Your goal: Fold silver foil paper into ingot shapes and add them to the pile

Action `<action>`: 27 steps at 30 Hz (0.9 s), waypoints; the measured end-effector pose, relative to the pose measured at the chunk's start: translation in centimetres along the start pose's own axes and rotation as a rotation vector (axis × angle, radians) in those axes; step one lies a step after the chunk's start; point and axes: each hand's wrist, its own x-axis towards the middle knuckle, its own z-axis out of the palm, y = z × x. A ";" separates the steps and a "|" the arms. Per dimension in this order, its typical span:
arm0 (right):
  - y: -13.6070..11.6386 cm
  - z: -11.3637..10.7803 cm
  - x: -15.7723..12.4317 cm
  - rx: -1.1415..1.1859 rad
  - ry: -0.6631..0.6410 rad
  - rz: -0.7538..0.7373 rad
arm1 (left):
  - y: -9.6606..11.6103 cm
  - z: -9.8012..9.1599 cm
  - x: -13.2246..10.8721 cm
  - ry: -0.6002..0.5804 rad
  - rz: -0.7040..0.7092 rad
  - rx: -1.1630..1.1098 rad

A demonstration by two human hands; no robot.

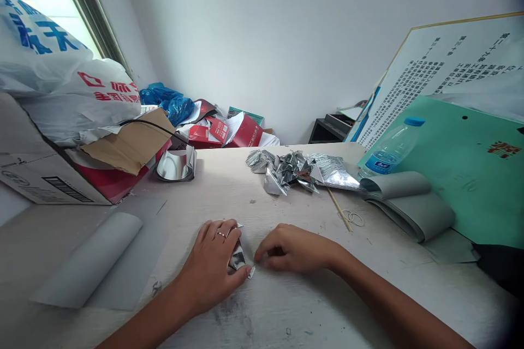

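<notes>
Beneath left hand (210,267) fingers lies folded foil (237,258), right hand (292,248) just beside.

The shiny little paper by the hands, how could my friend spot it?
Start at the pale table. Near its front edge, the left hand and right hand meet at one silver foil piece. Unlike the heap of folded foil farther back, it lies alone, partly under the left hand's fingers.

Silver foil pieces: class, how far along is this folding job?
Done, it seems: a pile of folded foil shapes lies across the table. In hand: the left hand holds one foil piece down while the right hand touches its edge. Left: probably the flat foil sheets beside the pile.
</notes>
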 end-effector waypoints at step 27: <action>1.8 1.9 1.0 -0.272 0.371 -0.090 | -1.6 -1.8 0.2 -0.200 0.031 -0.168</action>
